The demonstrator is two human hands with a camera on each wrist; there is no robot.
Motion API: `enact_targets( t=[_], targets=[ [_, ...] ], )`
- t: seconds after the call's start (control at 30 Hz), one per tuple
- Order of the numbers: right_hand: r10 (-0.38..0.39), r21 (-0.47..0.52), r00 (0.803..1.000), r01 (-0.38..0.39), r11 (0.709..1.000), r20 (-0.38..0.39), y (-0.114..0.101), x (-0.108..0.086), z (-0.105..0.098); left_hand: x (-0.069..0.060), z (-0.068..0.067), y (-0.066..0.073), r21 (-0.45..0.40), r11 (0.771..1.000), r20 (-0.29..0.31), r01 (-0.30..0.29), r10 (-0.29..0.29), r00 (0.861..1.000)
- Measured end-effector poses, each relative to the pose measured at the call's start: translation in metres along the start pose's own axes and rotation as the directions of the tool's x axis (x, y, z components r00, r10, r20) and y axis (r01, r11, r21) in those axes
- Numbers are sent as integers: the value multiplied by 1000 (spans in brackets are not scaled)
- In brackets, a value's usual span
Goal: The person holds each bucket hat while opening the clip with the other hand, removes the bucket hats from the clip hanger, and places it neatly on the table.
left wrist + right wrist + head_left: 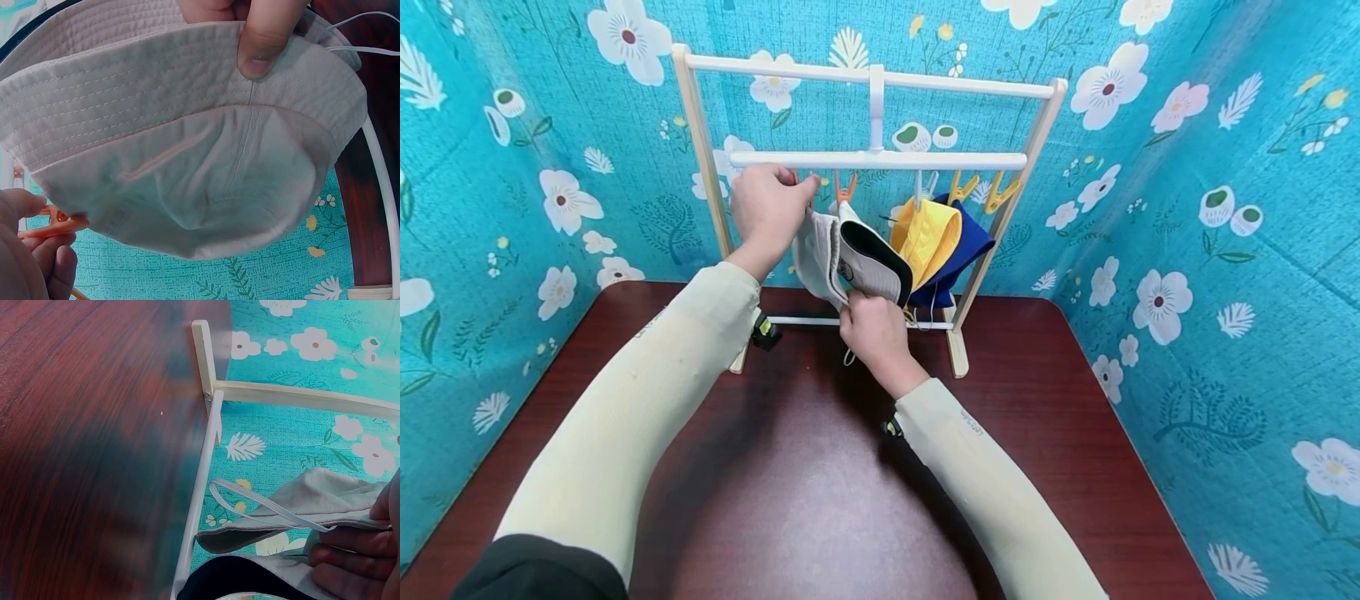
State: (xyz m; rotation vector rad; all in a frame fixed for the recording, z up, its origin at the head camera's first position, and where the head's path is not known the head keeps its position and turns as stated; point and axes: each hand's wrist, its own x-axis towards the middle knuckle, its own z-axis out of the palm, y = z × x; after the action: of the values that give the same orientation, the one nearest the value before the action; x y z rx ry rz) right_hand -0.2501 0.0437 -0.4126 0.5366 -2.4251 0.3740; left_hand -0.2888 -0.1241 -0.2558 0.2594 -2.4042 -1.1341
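A soft beige cloth bucket hat [817, 258] sits below the left half of the smooth white hanger bar [955, 161]. The right hand [877, 333] pinches its brim; the left hand [767, 204] pinches an orange clothespin [60, 226] at the crown, though its bite is unclear. Only the left wrist view resolves the brim's parallel stitching; the right shows the flat white strap [262, 501] looping.

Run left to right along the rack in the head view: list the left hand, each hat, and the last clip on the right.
Left hand → beige hat → pale hat with black trim → yellow hat → dark blue hat → rightmost yellow clip.
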Motion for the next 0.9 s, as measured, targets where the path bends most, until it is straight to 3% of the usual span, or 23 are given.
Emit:
enact_targets(
  t=[0.9],
  targets=[
    [-29,3,999,29,1000,-43,7,-8,-6,1,1,-1,-4,1000,-8,-9,9,1000]
  ],
)
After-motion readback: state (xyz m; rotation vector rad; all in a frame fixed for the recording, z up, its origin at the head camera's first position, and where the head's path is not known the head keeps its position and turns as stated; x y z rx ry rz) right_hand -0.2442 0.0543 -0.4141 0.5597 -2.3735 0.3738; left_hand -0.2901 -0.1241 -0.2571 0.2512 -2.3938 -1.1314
